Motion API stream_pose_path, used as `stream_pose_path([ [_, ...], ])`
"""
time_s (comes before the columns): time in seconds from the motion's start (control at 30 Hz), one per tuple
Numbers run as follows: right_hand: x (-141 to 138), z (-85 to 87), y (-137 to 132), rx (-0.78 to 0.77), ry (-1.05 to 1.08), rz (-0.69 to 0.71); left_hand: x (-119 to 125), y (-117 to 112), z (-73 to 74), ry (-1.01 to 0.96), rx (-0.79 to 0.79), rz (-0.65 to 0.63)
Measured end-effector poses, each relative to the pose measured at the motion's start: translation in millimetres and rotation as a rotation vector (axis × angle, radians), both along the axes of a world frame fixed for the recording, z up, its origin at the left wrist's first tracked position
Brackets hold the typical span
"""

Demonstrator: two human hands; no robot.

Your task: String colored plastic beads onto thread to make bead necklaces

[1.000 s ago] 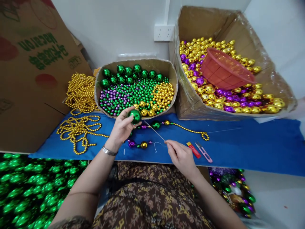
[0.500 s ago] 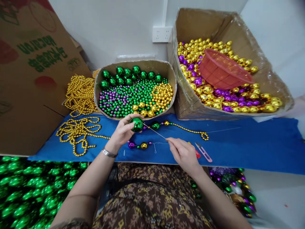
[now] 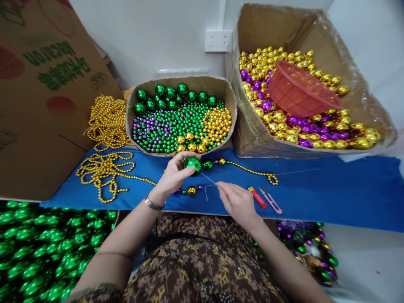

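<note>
My left hand [image 3: 173,174] is closed around a large shiny green bead [image 3: 193,164], thumb in front and fingers behind. From the bead a thin straight needle [image 3: 208,178] slants down to my right hand [image 3: 237,201], which pinches its end. Just beyond the held bead lies a strand with another green bead [image 3: 207,163], a gold bead [image 3: 221,161] and a gold bead chain [image 3: 249,169]. Nearer me, a short strung row with a gold bead [image 3: 191,190] ends in a looped thread [image 3: 206,193]; my left hand partly covers it.
Behind my hands stands a cut-down carton [image 3: 234,115] of green, purple and gold beads. A bigger carton [image 3: 252,141] at right holds beads and a red basket [image 3: 296,90]. Pink snips [image 3: 271,201] and a red-yellow lighter [image 3: 258,198] lie right. Gold chains [image 3: 105,172] lie left.
My left hand and the green bead have moved right, closer to my right hand. Less of the needle shows between them. The lighter is now less covered by my right hand.
</note>
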State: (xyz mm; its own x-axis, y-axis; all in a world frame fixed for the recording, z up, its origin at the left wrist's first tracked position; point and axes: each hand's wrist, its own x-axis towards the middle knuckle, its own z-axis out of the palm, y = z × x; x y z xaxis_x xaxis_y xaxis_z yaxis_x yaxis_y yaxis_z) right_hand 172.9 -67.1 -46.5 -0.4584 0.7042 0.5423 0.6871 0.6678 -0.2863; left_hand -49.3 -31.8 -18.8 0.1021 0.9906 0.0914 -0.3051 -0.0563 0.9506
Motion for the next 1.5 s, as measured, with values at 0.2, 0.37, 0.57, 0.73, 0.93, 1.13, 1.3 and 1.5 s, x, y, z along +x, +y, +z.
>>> stream_pose_path([
  [0.2, 0.9, -8.3, -4.5, -0.065, 0.065, -0.014, 8.4, -4.6, -2.2, -0.115, -0.114, -0.03],
  [0.37, -1.1, -14.5, -7.5, -0.071, 0.103, -0.006, 8.2, -7.4, -3.3, -0.155, -0.163, -0.05],
  [0.57, -1.9, -19.0, -8.2, -0.061, 0.103, -0.011, 9.7, -10.1, -4.2, -0.163, -0.165, -0.045],
  [0.73, -1.7, -17.4, -8.4, -0.057, 0.117, -0.006, 9.9, -9.0, -4.4, -0.164, -0.173, -0.034],
  [0.93, -2.6, -17.6, -6.7, -0.103, 0.168, 0.022, 10.0, -9.1, -4.7, -0.172, -0.18, -0.041],
  [1.13, -4.5, -20.3, -6.5, -0.067, 0.149, -0.009, 15.2, -11.7, -3.7, -0.067, -0.1, -0.013],
  [1.3, -6.6, -16.7, -6.9, -0.127, 0.195, 0.013, 16.0, -13.0, -10.9, -0.037, -0.072, -0.079],
  [1.5, -1.3, -14.9, -4.8, -0.1, 0.215, -0.037, -6.7, 0.5, -1.6, 0.144, 0.064, -0.102],
])
